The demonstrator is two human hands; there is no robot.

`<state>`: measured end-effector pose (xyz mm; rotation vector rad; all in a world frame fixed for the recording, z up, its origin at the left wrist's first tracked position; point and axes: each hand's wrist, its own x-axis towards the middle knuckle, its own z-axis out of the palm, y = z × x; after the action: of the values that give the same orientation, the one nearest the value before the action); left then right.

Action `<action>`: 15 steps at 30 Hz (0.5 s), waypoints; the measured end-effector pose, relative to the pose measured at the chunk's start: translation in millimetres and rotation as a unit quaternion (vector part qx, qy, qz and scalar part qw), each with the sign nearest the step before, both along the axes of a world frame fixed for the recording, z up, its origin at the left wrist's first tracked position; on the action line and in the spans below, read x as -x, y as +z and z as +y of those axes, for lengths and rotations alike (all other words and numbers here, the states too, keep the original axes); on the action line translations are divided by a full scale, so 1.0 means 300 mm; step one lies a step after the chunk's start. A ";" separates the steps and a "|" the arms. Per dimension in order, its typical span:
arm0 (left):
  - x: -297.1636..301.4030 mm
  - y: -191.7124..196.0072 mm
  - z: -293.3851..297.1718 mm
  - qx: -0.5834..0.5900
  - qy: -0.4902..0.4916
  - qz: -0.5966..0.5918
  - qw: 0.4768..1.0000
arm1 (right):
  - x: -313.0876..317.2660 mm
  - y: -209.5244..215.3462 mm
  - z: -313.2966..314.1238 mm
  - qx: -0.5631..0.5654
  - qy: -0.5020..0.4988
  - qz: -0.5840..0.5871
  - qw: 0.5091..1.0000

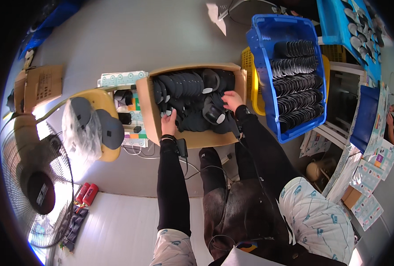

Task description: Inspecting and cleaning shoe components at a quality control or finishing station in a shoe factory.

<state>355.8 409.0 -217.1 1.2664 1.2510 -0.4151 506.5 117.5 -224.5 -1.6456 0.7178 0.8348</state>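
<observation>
A cardboard box [145, 111] in front of me holds many dark curved pieces, which look like cap visors or shells. Along the far side they stand nested in a row [179, 85]; the nearer ones lie in a looser heap [192, 120]. At the box's left my left hand [169, 123] reaches over the near edge, thumb and fingers apart beside the dark pieces. On the right, the curled fingers of my right hand [233, 100] pinch at the edge of a black curved piece [213, 113] with a small pale patch. The fingertips are partly hidden there.
Right of the box, a blue crate [274, 106] with rows of nested dark pieces rests on yellow crates [257, 95]. To the left stand a yellow stool [110, 153] bearing dark round pieces and clear plastic, and a fan [39, 190]. Cables [197, 170] hang by my wrists.
</observation>
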 end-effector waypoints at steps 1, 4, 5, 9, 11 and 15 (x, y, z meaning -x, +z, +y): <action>-0.006 -0.025 0.047 -0.016 0.023 -0.002 1.000 | -0.010 -0.033 0.055 0.004 0.037 0.016 0.999; -0.107 -0.106 0.078 -0.011 0.051 -0.029 0.998 | -0.090 -0.192 0.079 0.048 0.057 -0.094 0.993; -0.143 -0.135 0.070 -0.011 0.055 -0.041 0.998 | -0.113 -0.232 0.057 0.052 0.056 -0.094 0.993; -0.188 -0.222 0.087 -0.053 0.077 -0.060 0.994 | -0.112 -0.313 0.120 0.122 0.121 -0.138 0.975; -0.212 -0.256 0.078 -0.130 0.085 -0.026 0.988 | -0.124 -0.350 0.140 0.142 0.145 -0.145 0.968; -0.207 -0.307 -0.005 -0.084 0.209 -0.042 0.973 | -0.106 -0.414 0.156 0.150 0.134 -0.161 0.966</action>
<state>417.9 407.5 -309.3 1.1082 1.4595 0.0501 538.2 164.3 -348.5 -2.1261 0.4091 0.6413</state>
